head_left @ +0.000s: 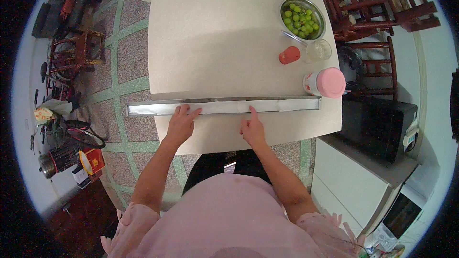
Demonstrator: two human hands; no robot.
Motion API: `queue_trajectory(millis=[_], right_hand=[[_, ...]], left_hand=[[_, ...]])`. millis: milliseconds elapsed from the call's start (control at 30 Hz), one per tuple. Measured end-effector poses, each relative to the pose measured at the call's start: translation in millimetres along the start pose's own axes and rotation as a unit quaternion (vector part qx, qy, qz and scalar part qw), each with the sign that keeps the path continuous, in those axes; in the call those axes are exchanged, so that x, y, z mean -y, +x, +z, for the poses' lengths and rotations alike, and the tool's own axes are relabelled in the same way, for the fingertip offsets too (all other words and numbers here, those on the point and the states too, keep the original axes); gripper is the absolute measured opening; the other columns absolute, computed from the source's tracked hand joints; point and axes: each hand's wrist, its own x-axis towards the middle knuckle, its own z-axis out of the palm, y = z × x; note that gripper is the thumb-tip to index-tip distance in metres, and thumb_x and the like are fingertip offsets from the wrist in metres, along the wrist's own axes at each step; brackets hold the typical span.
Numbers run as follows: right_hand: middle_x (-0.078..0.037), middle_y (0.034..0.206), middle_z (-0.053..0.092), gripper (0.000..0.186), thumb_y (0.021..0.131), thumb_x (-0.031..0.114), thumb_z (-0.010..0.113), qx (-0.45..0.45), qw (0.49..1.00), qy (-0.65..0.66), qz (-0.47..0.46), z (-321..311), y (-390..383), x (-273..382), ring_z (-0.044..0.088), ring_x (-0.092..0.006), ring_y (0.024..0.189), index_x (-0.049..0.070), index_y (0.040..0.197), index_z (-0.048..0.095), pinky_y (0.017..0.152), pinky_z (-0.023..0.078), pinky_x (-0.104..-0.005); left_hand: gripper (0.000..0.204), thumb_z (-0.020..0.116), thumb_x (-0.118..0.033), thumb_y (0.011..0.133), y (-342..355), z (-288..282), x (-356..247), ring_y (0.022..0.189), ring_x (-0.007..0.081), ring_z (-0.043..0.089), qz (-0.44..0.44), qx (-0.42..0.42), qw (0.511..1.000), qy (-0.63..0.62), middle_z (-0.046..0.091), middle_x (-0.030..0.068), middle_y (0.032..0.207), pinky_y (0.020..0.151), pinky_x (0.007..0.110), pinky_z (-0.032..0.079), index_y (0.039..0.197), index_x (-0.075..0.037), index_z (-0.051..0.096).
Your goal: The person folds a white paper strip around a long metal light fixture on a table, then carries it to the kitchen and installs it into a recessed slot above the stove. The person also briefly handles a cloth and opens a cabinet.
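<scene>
A long, narrow metal trough (319, 103) lies crosswise near the front of the table, its left end jutting past the table edge. White soft-looking sheets (217, 107) line its inside in overlapping pieces. My left hand (180, 125) rests at the trough's near rim left of the middle, fingers spread, their tips on the white lining. With its index finger stretched out, my right hand (252, 128) touches the lining right of the middle. The other fingers of that hand are curled, and no held thing shows in either hand.
On the table's right stand a metal bowl of green grapes (302, 13), a clear glass (319, 50), a red container (289, 55) and a pink-lidded jar (331, 82). Wooden chairs (377, 62) and a black appliance (377, 126) on a cabinet flank the table's right.
</scene>
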Motion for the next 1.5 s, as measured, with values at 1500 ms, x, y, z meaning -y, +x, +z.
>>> queue_trajectory(millis=[1500], right_hand=[[-0.012,0.059,0.061,0.062,0.083,0.019,0.055,0.199,0.972,0.117,0.036,101.6,-3.0,85.2,0.06,-0.022,0.051,0.008,0.139,0.029,0.053,0.048,-0.0366]], left_hand=[[0.039,0.052,0.012,0.062,-6.7,4.1,25.0,0.107,0.034,0.046,-0.026,-0.016,0.993,-0.113,0.05,0.0124,0.111,0.09,0.04,0.044,0.099,-0.002,0.056]])
